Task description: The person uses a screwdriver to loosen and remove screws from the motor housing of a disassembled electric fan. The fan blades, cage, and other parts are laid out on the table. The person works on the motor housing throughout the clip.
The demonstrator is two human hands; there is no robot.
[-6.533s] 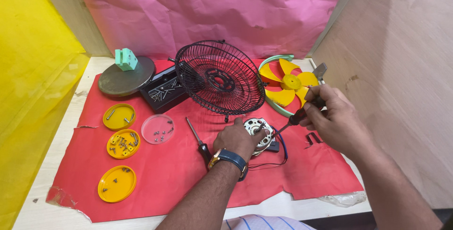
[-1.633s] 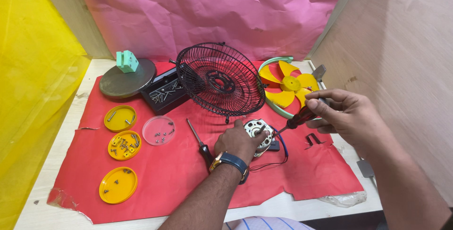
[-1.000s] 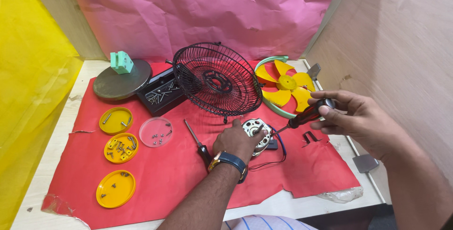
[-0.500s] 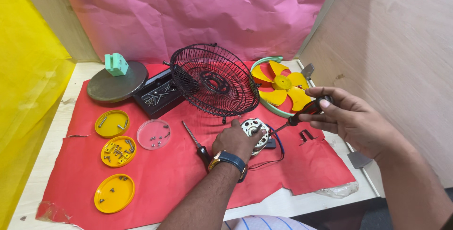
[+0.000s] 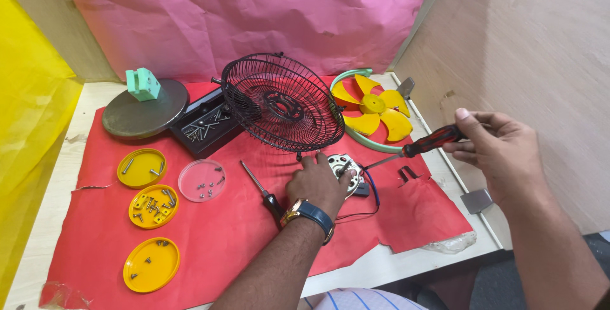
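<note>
- The left hand [image 5: 319, 183] lies at six o'clock on the red sheet [image 5: 222, 234], its grip closed over the small fan motor [image 5: 343, 165].
- At three o'clock the right hand [image 5: 502, 151] has its grip closed around a red-handled screwdriver [image 5: 419, 148], the tip touching the motor.
- Beyond, toward twelve o'clock, the black fan guard [image 5: 283, 103] stands tilted; the yellow fan blade [image 5: 375, 106] lies at one o'clock.

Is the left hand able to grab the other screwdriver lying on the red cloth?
Probably yes. The spare screwdriver lies bare on the red cloth right beside the left hand, nothing over it. That hand would first have to let go of the motor.
</note>
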